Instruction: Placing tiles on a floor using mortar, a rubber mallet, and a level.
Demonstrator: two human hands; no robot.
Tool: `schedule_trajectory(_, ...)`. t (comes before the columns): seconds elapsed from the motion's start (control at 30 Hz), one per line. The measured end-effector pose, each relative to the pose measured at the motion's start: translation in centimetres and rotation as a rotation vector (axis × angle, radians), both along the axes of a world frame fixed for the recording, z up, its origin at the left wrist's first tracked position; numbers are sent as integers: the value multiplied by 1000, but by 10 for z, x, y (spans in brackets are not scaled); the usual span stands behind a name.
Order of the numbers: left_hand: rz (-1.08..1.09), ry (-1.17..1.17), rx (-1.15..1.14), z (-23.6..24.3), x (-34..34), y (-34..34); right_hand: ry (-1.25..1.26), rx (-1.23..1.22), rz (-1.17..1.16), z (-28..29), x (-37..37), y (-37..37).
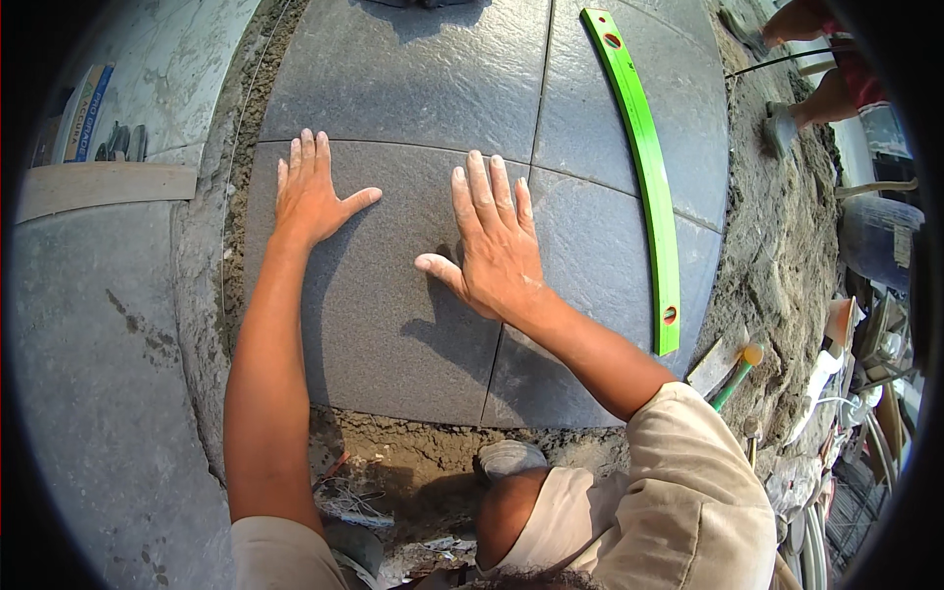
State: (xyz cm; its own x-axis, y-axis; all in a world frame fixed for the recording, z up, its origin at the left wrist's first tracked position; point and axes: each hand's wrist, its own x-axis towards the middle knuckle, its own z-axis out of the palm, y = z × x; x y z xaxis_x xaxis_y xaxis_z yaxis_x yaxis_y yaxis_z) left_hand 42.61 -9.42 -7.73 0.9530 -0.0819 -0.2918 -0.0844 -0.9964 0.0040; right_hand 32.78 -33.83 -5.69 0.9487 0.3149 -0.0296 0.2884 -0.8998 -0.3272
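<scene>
A dark grey square tile (393,324) lies in front of me among several matching floor tiles. Near its far left corner, my left hand (313,197) is spread flat with the thumb out to the right, holding nothing. My right hand (497,246) is also empty, palm down with the thumb apart, over the tile's right side by the joint. Its shadow falls nearer to me, and I cannot tell whether the palm touches. A bright green spirit level (644,162) rests lengthwise on the tiles to the right (585,246).
Rough mortar (762,265) borders the tiles, and a string line (239,128) runs along the left edge. A green-handled tool (737,377) lies at right. Another person's legs (826,101) are at upper right, above a bluish container (880,241). Boxes (87,113) stand far left.
</scene>
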Motion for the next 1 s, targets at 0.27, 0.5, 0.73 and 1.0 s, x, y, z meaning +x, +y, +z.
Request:
schedule_trajectory(0.27,-3,38,29,-14,-23,-8,40,-30,-6,-56,3,-1)
schedule_trajectory(0.5,-153,-39,-325,-13,-199,-68,-13,-90,28,-54,-64,-17)
schedule_trajectory(0.73,86,-130,-727,16,-411,-81,297,177,444,-9,-222,-58)
schedule_trajectory(1.0,1316,196,-1373,3,-406,-78,-143,229,183,-20,-148,-42)
